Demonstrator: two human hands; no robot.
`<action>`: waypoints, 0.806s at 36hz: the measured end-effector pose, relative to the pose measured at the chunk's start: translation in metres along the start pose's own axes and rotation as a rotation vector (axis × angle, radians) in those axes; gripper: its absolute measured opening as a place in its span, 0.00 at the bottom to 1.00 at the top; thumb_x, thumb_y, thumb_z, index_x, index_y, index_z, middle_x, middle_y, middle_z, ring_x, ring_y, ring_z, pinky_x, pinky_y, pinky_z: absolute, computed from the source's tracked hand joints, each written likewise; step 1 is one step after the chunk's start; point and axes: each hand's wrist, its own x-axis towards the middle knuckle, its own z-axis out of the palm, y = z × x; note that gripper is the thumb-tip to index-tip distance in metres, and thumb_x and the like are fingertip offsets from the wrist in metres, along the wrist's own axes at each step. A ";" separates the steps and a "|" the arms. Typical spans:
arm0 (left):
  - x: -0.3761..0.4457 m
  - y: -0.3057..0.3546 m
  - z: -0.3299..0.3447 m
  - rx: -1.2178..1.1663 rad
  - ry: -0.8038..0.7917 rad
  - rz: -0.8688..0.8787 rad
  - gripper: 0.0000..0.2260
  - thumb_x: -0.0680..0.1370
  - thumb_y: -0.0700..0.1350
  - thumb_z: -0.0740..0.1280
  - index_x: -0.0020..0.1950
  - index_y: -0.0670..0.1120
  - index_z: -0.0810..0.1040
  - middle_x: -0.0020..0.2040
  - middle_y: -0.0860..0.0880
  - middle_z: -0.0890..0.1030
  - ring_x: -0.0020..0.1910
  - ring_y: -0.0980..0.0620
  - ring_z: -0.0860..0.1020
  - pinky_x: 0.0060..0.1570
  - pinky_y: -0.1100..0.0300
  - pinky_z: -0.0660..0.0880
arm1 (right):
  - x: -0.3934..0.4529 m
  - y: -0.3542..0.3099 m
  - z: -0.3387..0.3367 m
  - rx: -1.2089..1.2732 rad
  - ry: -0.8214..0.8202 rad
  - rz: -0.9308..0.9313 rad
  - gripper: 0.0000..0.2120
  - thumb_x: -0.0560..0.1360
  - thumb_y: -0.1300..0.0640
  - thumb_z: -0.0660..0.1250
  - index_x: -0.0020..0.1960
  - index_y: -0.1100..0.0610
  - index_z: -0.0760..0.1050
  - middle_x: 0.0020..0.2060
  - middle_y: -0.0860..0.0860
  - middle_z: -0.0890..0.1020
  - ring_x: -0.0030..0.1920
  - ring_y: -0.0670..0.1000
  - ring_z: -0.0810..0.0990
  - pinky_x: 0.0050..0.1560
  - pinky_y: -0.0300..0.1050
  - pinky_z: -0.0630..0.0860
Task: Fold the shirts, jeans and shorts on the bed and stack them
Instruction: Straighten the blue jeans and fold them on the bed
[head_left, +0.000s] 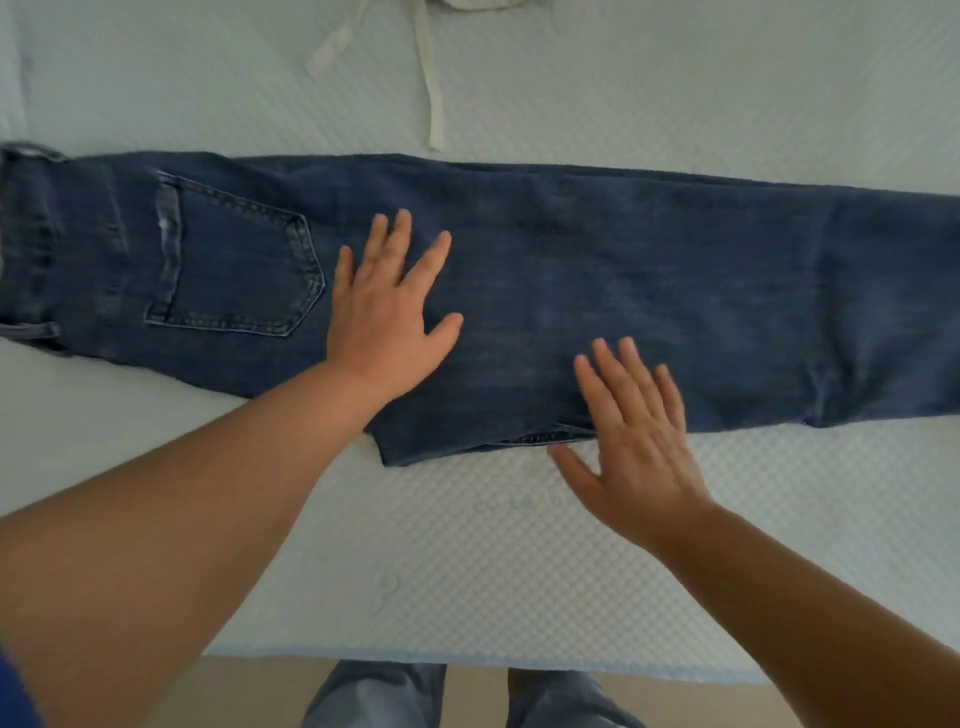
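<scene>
Flatly, the left hand (387, 317) lies palm-down on the jeans (597, 270), fingers straight and fanned apart, pressing the denim just right of the back pocket (236, 265). Nearer the person, the right hand (636, 452) is spread as well, its straight fingers lying over the near edge of the denim while the palm and thumb sit above the bare mattress; whether it actually presses the cloth or floats just over it cannot be told. Neither hand grips anything. Those jeans are folded lengthwise, one leg over the other, and stretch across the bed (467, 561) from the waistband (26, 244) at the left to the legs running out of view at the right. Beyond them, a cream drawstring (434, 88) trails from a pale garment (483, 4) at the top edge. Below the mattress edge, the person's own trouser legs (379, 696) show.
</scene>
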 end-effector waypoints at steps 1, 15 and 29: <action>-0.002 -0.015 -0.002 0.041 -0.020 -0.032 0.35 0.75 0.60 0.61 0.77 0.54 0.49 0.78 0.44 0.45 0.76 0.46 0.42 0.72 0.45 0.40 | 0.005 -0.016 0.005 -0.009 -0.028 -0.081 0.35 0.76 0.39 0.55 0.76 0.57 0.52 0.74 0.52 0.50 0.75 0.51 0.44 0.74 0.52 0.39; 0.053 -0.084 0.006 0.084 -0.131 -0.022 0.41 0.68 0.74 0.54 0.76 0.61 0.44 0.78 0.50 0.40 0.76 0.50 0.38 0.68 0.40 0.33 | 0.025 -0.071 0.062 -0.077 -0.040 -0.181 0.34 0.67 0.44 0.72 0.69 0.54 0.69 0.71 0.55 0.67 0.72 0.55 0.60 0.70 0.57 0.50; -0.061 -0.089 -0.017 -0.351 0.018 0.371 0.17 0.65 0.39 0.70 0.53 0.42 0.82 0.50 0.42 0.80 0.50 0.42 0.79 0.51 0.49 0.74 | 0.048 -0.112 0.049 0.121 0.263 -0.202 0.12 0.72 0.57 0.63 0.50 0.58 0.82 0.43 0.54 0.82 0.46 0.57 0.77 0.48 0.50 0.72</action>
